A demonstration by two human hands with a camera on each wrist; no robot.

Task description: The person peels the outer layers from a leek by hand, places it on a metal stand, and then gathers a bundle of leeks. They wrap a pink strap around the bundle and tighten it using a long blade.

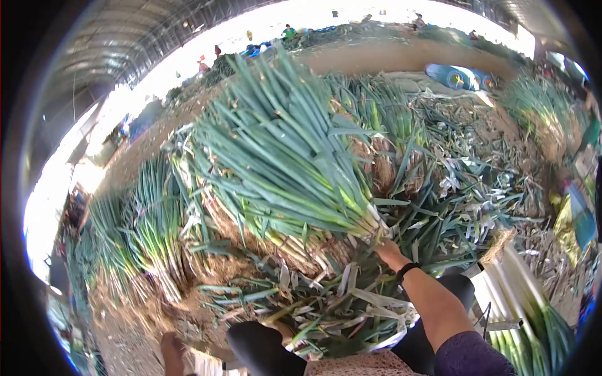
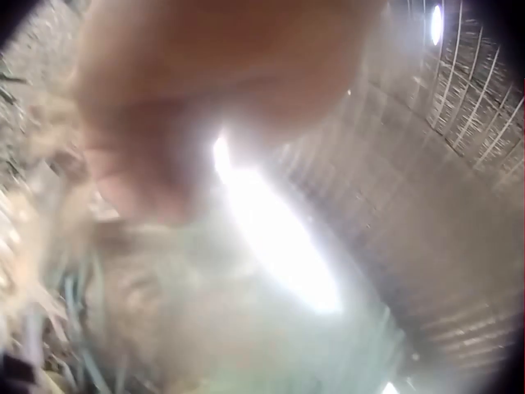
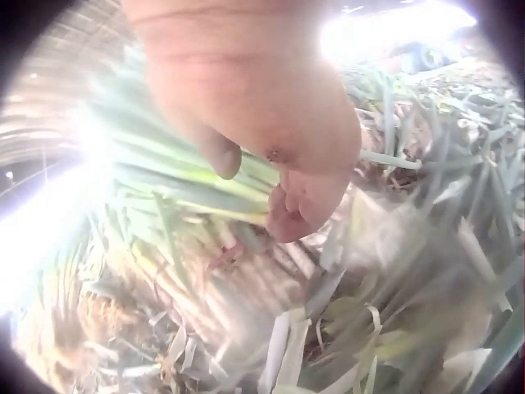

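Note:
My right hand (image 1: 390,254), with a dark band at its wrist, is at the root end of a large bundle of green onions (image 1: 282,163) lying on top of other bundles. In the right wrist view the fingers of this hand (image 3: 299,193) curl in at the pale stalks (image 3: 197,193). My left hand (image 1: 172,351) hangs low at the bottom left, apart from the onions. The left wrist view is blurred; there the fingers of the left hand (image 2: 180,115) look bent, with nothing visible in them.
Upright bundles (image 1: 153,232) stand at the left. Trimmed white-stalked onions (image 1: 517,294) lie at the lower right. Loose leaves (image 1: 364,307) cover the ground before my knees. Blue rolls (image 1: 454,76) lie farther back, and a person in green (image 1: 288,31) is in the distance.

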